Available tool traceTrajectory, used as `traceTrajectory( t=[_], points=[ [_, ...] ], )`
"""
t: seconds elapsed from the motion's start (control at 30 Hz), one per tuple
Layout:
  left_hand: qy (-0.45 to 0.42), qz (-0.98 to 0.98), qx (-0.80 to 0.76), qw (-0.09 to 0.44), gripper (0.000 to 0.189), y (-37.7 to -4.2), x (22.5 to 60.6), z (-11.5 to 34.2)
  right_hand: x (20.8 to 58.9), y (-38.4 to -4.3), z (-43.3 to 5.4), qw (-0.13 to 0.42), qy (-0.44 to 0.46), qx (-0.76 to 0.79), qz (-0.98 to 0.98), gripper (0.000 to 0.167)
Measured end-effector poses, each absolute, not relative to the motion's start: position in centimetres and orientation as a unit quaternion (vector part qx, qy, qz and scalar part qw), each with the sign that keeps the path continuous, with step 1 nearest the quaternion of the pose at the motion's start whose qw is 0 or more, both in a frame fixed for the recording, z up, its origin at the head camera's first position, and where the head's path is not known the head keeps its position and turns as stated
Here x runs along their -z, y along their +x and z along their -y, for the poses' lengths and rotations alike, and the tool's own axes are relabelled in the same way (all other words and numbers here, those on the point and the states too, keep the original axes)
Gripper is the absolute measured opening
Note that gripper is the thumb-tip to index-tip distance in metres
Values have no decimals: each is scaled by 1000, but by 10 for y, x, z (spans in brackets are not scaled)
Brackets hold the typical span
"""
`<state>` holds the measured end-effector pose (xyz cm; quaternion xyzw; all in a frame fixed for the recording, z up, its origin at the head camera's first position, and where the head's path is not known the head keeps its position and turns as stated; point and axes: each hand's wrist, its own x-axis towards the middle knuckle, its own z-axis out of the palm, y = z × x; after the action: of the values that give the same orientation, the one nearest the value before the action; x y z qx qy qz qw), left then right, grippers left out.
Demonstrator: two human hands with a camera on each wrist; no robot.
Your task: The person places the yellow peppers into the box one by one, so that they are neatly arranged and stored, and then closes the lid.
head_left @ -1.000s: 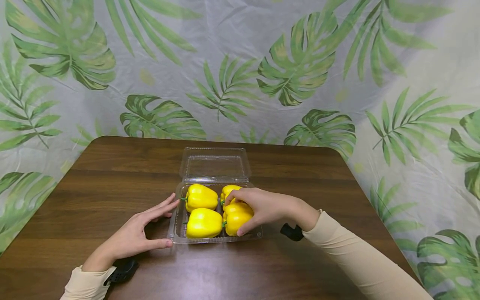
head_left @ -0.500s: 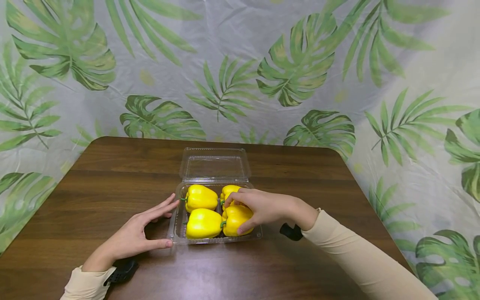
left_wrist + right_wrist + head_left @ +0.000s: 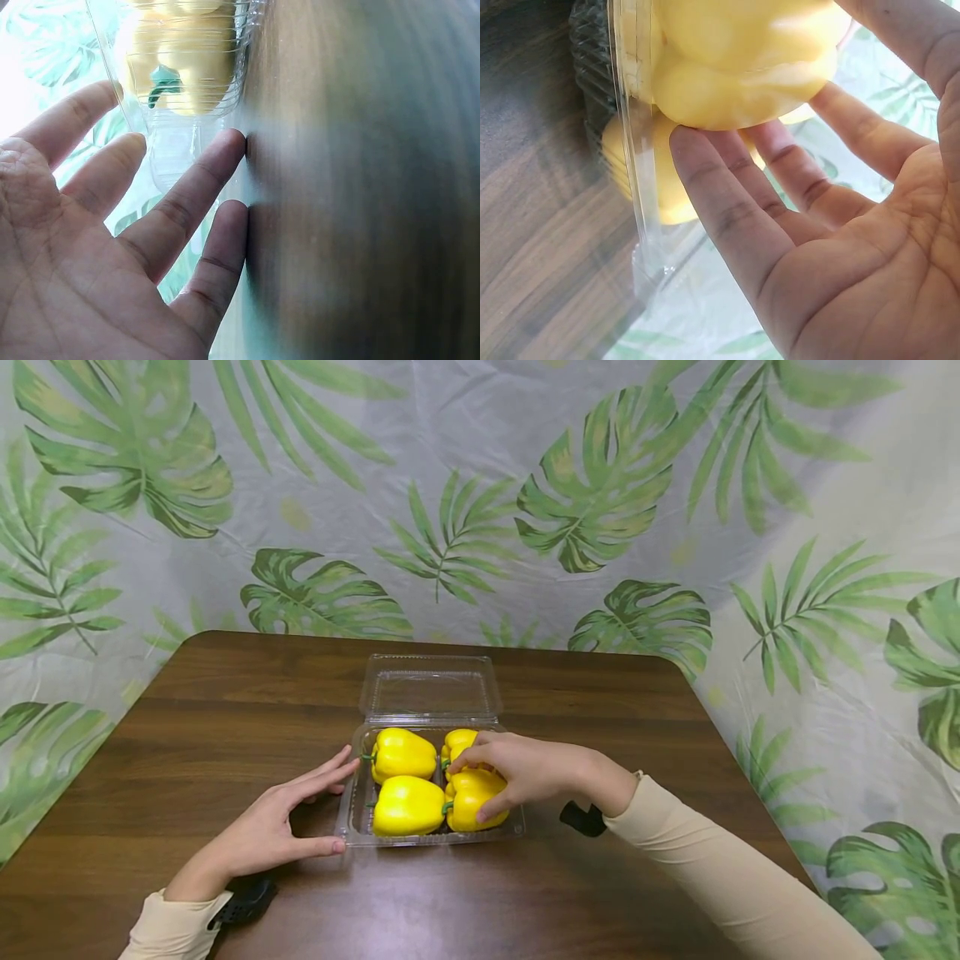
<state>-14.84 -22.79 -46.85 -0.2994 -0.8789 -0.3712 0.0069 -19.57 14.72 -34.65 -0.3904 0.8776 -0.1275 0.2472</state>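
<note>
A clear plastic clamshell container lies open on the table, its hinged lid folded back. Several yellow bell peppers sit in its base, two on the left, two on the right. My right hand holds the front right bell pepper, thumb on the near side and fingers over the far side; in the right wrist view that pepper sits against the fingers. Partly covered by the hand is the back right pepper. At the container's left side my left hand spreads straight fingers, thumb at the front left corner.
The brown wood-grain table reaches back to a hanging cloth printed with green leaves. Both left peppers, the back one and the front one, point their green stems left.
The front right pepper has shifted very slightly left, and the right thumb has moved slightly up along it. My left hand keeps its place at the container.
</note>
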Motion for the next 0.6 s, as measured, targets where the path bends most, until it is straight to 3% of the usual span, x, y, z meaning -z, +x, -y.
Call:
traceTrajectory(
  t=[0.6],
  points=[
    [-300,878,374,4,95,-148,468,228,345,-197,-145,241,-401,107,-877,63]
  ],
)
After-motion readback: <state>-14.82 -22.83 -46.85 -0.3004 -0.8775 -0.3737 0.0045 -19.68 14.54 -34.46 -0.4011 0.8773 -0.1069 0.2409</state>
